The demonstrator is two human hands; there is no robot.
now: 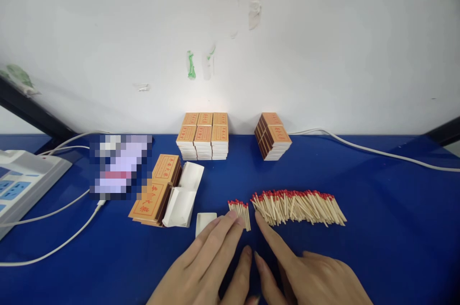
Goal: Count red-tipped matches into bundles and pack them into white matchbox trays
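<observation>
My left hand point(215, 262) lies with its fingers stretched out, their tips over the lower ends of a small row of red-headed matches point(247, 219). The small row sits just left of a long pile of matches point(298, 207), with a narrow gap between them. My right hand point(305, 266) points its index finger at the left end of the long pile; its thumb is apart and the other fingers are partly hidden. Beside my left fingers is a small white matchbox tray point(205, 221), partly covered. Neither hand grips anything that I can see.
Left are stacked orange matchbox sleeves point(153, 199) and white inner trays point(181, 207). Two groups of matchboxes, one larger point(203, 135) and one smaller point(273, 135), stand by the wall. A blurred phone point(122, 166), white cables point(345, 144) and a power strip point(32, 171) lie on the blue table point(395, 219).
</observation>
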